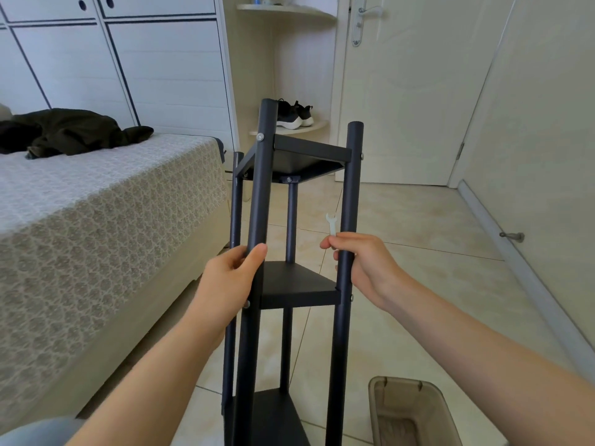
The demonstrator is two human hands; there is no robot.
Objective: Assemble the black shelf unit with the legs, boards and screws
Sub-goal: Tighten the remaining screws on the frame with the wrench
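The black shelf unit (299,284) is held up in front of me, tilted away, with several round legs and three square boards fixed between them. My left hand (230,281) grips the near left leg (260,188) just above the middle board. My right hand (360,265) grips the right leg (351,188) at the same height and also pinches a small white flat wrench (331,223) that sticks up from its fingers. Silver screw heads (260,136) show where the top board (309,156) meets the legs.
A bed with a patterned cover (96,220) runs along the left, dark clothing (70,130) lying on it. A translucent bin (412,413) stands on the tiled floor at lower right. A door (402,91), a corner shelf holding black shoes (294,114) and a wall doorstop (512,236) lie beyond.
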